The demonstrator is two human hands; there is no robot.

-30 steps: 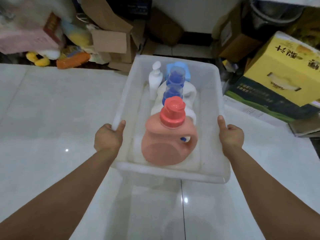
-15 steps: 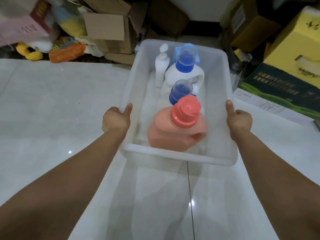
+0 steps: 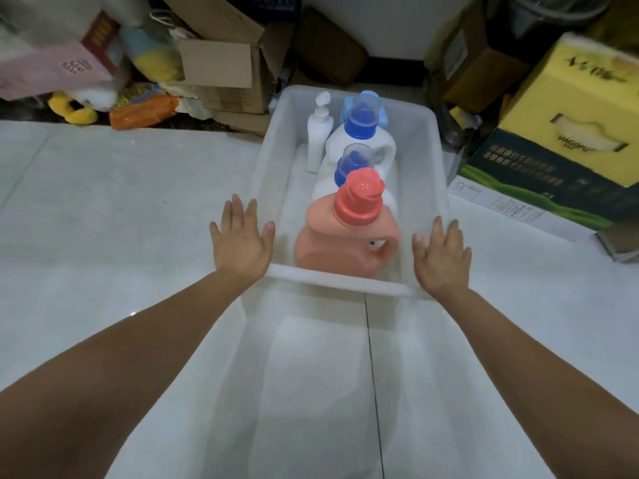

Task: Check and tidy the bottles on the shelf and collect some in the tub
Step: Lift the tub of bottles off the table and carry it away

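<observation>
Translucent tub (image 3: 339, 281) holding bottles (image 3: 332, 243), between flat left grip (image 3: 240, 242), right grip (image 3: 442, 257)

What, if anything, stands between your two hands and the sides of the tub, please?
Nothing visible does. The left hand and the right hand are spread open just outside the near corners of the tub, one on each side, with only bare white floor around them.

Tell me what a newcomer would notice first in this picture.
A salmon-pink plastic detergent jug with a red cap stands nearest in the translucent white plastic tub on the pale floor, in front of two white jugs with blue caps. The left hand and the right hand, fingers spread, flank the tub's near corners.
</observation>
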